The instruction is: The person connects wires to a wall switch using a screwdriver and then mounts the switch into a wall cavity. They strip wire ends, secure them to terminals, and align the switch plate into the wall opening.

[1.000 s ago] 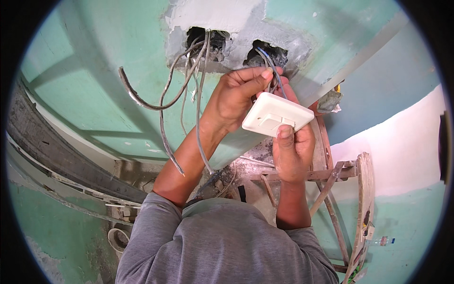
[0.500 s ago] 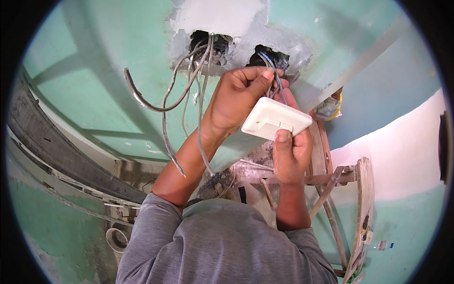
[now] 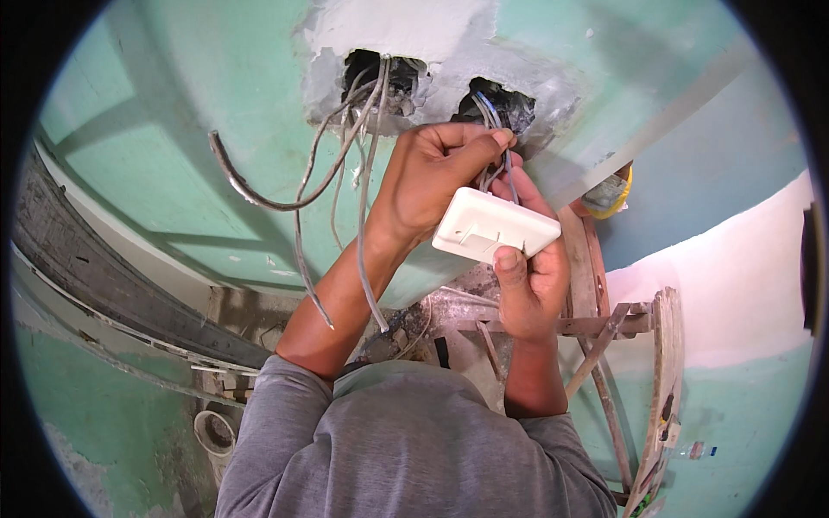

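The left hand [image 3: 423,177] is nearly closed, its thumb and forefinger pinched together on a small bunch of thin wires [image 3: 511,183], while the right hand [image 3: 531,289] is half curled, gripping a light switch plate [image 3: 496,223] with the thumb pressed on its front edge and the fingers behind. The plate sits tilted in front of the wall, below the right wall opening [image 3: 515,105]; the wires run from that ragged opening down behind it. It is off-white and smooth, rectangular with rounded corners, with a raised rocker near the middle; the thumb covers part of its lower edge. The left hand's fingers lie just below the opening, blocking part of the wires. Beside it is the left wall opening [image 3: 402,91], from which grey cables [image 3: 296,207] spill, the longer ends hanging across the left forearm. Grey patching plaster [image 3: 440,73] surrounds both holes on the pale green wall [image 3: 181,173]. Farther off, a worn wooden frame [image 3: 665,345] stands at the right, with a clear bottle [image 3: 693,451] near it, and a bucket [image 3: 205,434] stands at the lower left.
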Demonstrator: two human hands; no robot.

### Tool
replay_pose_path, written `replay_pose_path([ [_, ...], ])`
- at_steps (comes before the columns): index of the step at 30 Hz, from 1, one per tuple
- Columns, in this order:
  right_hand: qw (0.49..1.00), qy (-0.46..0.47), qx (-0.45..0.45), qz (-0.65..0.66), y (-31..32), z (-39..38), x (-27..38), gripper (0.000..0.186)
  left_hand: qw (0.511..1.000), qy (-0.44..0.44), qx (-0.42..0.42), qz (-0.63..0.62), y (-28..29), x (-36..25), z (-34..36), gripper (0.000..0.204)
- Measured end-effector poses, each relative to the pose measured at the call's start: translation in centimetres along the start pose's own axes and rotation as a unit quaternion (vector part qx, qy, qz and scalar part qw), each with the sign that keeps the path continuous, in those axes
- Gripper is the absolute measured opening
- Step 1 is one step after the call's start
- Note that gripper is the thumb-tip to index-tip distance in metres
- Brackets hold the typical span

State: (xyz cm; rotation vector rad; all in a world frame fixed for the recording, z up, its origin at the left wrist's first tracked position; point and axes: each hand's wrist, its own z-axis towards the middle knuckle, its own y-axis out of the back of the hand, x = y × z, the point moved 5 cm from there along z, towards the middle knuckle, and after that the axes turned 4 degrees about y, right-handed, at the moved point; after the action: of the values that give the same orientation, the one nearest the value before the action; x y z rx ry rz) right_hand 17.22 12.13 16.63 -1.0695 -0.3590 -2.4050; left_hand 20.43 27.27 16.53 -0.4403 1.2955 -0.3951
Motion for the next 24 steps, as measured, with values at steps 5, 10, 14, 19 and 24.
replay_pose_path([
  [5,0.999,-0.001,0.019,0.028,-0.10,0.01,-0.21,0.066,1.000,0.031,-0.004,0.005,-0.02,-0.34,-0.17,0.023],
  [10,0.998,0.021,0.056,0.000,0.04,0.48,0.06,0.057,0.997,0.020,-0.012,0.068,0.17,-0.87,-0.19,0.021],
  [14,0.998,0.028,0.058,-0.025,0.24,0.79,-0.13,0.048,0.997,0.011,-0.017,0.073,0.65,-0.32,-0.14,0.022],
  [19,0.998,0.017,0.046,-0.044,0.09,0.49,-0.02,0.043,0.995,0.020,-0.015,0.092,0.77,-0.53,-0.44,0.021],
  [24,0.996,0.011,0.063,-0.061,0.32,0.54,-0.29,0.046,0.993,0.004,-0.033,0.110,0.78,-0.48,-0.57,0.023],
])
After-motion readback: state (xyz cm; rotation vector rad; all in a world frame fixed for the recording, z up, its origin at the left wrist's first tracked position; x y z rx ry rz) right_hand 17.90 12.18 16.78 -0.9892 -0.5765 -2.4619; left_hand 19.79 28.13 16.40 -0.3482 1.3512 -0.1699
